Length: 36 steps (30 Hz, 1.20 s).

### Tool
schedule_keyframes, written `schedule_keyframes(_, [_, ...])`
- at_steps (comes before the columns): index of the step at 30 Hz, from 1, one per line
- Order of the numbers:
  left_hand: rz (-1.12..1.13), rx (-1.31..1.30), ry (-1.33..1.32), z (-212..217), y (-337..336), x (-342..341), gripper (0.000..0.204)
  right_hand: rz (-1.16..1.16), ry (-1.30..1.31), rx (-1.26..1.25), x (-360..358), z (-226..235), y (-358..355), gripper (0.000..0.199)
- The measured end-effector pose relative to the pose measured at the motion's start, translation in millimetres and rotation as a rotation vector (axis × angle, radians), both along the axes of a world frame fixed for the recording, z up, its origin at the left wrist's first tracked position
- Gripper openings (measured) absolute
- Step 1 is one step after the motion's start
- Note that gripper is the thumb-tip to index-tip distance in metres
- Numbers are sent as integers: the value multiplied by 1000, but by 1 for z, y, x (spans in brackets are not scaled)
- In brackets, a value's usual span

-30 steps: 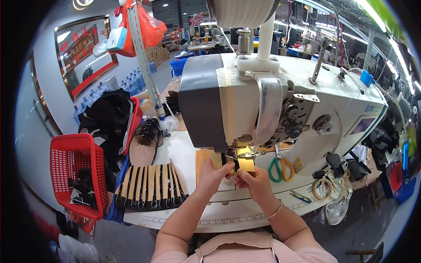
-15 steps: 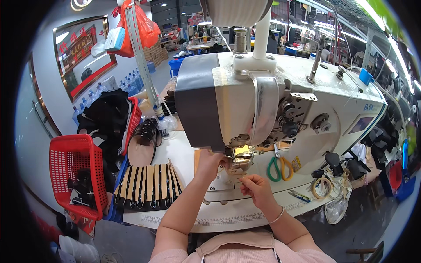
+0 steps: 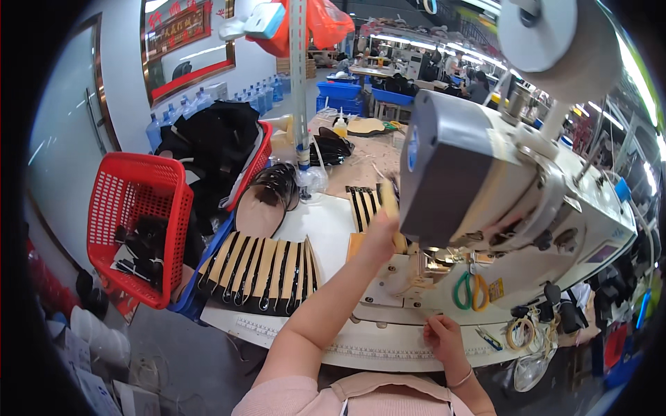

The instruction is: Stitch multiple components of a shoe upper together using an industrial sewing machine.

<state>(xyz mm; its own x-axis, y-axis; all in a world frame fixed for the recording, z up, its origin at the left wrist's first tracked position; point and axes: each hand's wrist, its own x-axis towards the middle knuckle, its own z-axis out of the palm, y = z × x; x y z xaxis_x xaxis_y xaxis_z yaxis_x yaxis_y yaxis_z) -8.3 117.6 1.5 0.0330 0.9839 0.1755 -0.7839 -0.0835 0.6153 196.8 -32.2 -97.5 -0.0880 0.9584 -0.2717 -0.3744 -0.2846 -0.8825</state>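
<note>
My left hand is behind the needle area, beside the grey head of the sewing machine. Its fingers are closed around a pale tan piece, too blurred for its kind to show. Close behind it lies a set of tan and black strips. Near the table's front edge my right hand has its fingers curled together; whatever is in them, if anything, is hidden. Green and orange-handled scissors and a thread snipper lie near that hand.
More tan and black strips fan out at the table's left, with dark glossy straps behind. A red basket of black scraps stands further left. A metal post rises from the table. Tape rolls lie right.
The view has swung to the left, so the machine sits further right. My left hand has left the needle area and moved back, now with a tan piece. The right hand has drawn nearer the front edge.
</note>
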Motion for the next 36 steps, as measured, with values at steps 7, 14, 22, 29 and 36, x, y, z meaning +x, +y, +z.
schedule_keyframes(7, [549, -228, 907, -93, 100, -70, 40, 17, -355, 36, 9, 23, 45, 16])
schedule_keyframes(14, [675, -258, 1739, -105, 87, -41, 59, 101, -1314, 631, 11, 16, 221, 27])
schedule_keyframes(22, [681, -279, 1894, -110, 95, -25, 36, 14, -1726, 1251, -57, 16, 319, 42])
schedule_keyframes(29, [593, -356, 1889, -112, 96, -32, 40, 0, -1595, 1086, -44, 74, 286, 18])
schedule_keyframes(36, [699, -179, 1946, -107, 104, -20, 35, 255, -837, 1420, 133, 3, 288, 23])
